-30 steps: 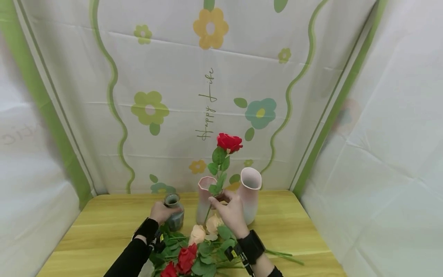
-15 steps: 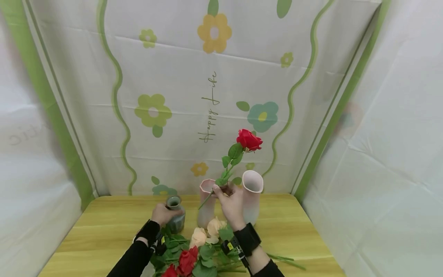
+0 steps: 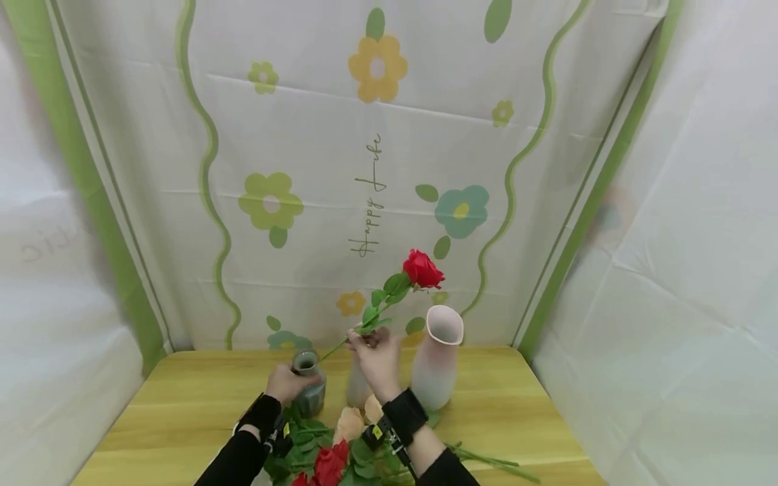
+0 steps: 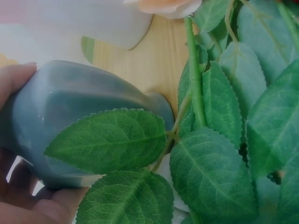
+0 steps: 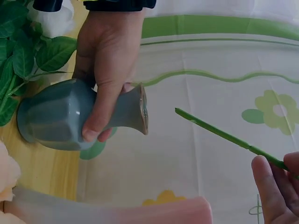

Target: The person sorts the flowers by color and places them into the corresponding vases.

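My left hand (image 3: 288, 383) grips a small blue-grey vase (image 3: 312, 395) round its neck and shoulder; the vase stands upright on the table. In the right wrist view the thumb lies along the vase (image 5: 60, 114) below its flared mouth. My right hand (image 3: 378, 358) pinches the stem of a red rose (image 3: 423, 269) between thumb and fingers. The rose leans with its bloom up to the right. Its cut stem end (image 5: 187, 114) points at the vase mouth, a short gap away in the right wrist view.
A tall pink-and-white vase (image 3: 434, 378) stands to the right, and a second pinkish vase (image 3: 357, 385) is partly hidden behind my right hand. In front lie peach roses (image 3: 348, 425), red roses (image 3: 331, 462) and leafy stems (image 3: 498, 464) on the wooden table (image 3: 158, 418).
My right hand has moved left with the red rose, from in front of the pink vases towards the blue-grey vase. The rose now tilts more. My left hand keeps its grip on the vase.
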Tool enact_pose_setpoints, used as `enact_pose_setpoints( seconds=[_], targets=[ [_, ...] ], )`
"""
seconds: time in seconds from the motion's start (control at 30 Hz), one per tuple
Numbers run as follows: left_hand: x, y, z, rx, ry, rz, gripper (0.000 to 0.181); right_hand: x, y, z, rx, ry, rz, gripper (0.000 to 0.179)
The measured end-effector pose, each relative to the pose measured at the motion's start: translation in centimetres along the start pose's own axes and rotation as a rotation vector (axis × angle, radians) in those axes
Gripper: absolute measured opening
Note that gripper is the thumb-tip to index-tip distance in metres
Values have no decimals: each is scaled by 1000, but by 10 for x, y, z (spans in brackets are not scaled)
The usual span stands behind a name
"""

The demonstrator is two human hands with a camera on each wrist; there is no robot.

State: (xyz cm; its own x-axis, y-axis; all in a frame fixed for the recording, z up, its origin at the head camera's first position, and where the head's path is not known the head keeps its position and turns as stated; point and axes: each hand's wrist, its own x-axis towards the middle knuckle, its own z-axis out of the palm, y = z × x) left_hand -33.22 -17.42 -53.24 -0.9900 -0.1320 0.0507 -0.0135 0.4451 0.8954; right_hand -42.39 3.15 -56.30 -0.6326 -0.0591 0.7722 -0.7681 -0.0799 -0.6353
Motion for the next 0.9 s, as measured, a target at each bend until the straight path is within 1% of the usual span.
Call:
enact_pose_setpoints(
  seconds=[0.03,0.07,0.13,0.17,0.23,0.27,0.37,0.4,0.5,0.57,0.63,0.73,0.83,0.9],
  targets=[
    [0,0,0,4,1,0,44,3,-5,4,-11,-6,-34,27],
    [0,-1,0,6,1,1,44,8,-30,9,-19,-15,-48,23],
    [1,-2,-1,8,6,3,45,19,-83,19,-11,-25,-39,18],
    [1,-3,-1,8,7,5,45,24,-107,24,-6,-30,-14,16],
    [2,-4,-2,9,14,6,45,29,-140,32,20,-45,14,14],
    [2,-5,-2,7,16,12,45,32,-164,35,18,-63,57,12],
    [2,-6,-1,-1,21,27,46,33,-183,39,-12,-88,142,11],
    [3,-7,0,-5,21,31,46,33,-188,40,-20,-91,155,11],
    [3,-7,1,-15,19,33,44,32,-190,43,-63,-94,160,10],
    [4,-6,2,-10,18,26,41,31,-181,43,-77,-89,131,9],
    [3,-4,3,-6,20,17,39,27,-167,43,-129,-85,111,7],
    [3,-4,4,4,19,8,41,22,-147,43,-247,-81,86,5],
    [3,-6,4,18,20,6,44,20,-140,44,-427,-78,76,4],
    [3,-9,4,32,25,8,44,19,-137,45,-510,-84,78,4]
  ],
)
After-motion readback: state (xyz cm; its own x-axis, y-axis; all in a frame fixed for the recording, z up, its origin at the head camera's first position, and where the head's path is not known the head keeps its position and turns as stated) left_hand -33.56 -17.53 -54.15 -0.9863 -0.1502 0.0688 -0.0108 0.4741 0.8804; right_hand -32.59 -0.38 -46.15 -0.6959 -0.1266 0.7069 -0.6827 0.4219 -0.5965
